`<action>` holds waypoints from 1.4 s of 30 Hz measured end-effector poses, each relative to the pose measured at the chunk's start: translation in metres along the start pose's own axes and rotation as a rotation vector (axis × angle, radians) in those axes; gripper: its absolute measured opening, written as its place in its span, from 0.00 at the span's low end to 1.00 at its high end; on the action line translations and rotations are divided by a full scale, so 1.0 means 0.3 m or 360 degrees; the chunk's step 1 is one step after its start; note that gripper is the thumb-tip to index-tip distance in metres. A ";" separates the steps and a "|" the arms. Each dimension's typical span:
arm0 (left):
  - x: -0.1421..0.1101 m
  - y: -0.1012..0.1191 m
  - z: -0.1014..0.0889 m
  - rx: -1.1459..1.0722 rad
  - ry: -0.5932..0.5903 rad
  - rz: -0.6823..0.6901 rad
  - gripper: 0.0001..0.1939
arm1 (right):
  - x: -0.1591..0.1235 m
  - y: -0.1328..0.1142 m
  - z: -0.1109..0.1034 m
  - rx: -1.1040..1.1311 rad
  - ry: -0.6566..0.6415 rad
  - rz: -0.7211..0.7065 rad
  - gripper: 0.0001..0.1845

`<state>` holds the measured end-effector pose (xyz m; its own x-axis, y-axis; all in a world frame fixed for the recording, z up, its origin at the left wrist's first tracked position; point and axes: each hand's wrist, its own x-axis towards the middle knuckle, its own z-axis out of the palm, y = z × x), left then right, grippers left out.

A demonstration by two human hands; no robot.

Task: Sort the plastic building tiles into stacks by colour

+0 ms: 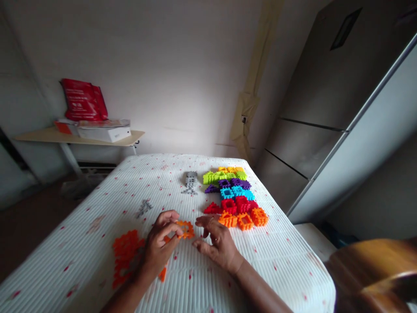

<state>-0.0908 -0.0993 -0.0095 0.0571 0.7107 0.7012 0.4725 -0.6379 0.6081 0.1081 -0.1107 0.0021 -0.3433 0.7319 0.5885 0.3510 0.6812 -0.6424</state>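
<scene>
Between the thumb and fingers of my left hand (163,234) is an orange interlocking building piece (186,229) with a notched edge and an open middle. Just right of it, my right hand (216,241) hovers with thumb and fingers apart, holding nothing. A pile of flat orange pieces (125,252) lies left of my left wrist, partly hidden by the forearm. Another small orange piece (163,274) rests below my left hand. Beyond my right hand stand orange assembled cubes (245,221).
Behind the orange cubes are rows of red (243,204), blue (237,191), purple (240,183), green (224,176) and yellow pieces (232,169). Grey pieces (191,180) lie further left. A wooden chair (374,269) stands at the right, and a side table (42,135) at the back left.
</scene>
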 end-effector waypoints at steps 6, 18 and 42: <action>-0.005 0.025 0.012 -0.0157 -0.0054 0.0033 0.09 | 0.011 -0.001 0.010 0.0101 -0.0100 0.0100 0.21; -0.014 0.053 0.013 -0.0238 -0.0019 0.0113 0.09 | 0.000 -0.035 -0.010 -0.0029 -0.0130 0.0049 0.21; -0.016 -0.039 0.022 0.0172 -0.0001 0.0230 0.06 | -0.118 0.293 -0.699 -0.0614 -0.0197 0.0827 0.25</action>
<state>-0.0908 -0.0933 -0.0226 0.1316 0.6143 0.7781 0.5514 -0.6976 0.4575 0.3338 -0.0738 0.0277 -0.1341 0.9756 0.1736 0.7774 0.2122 -0.5921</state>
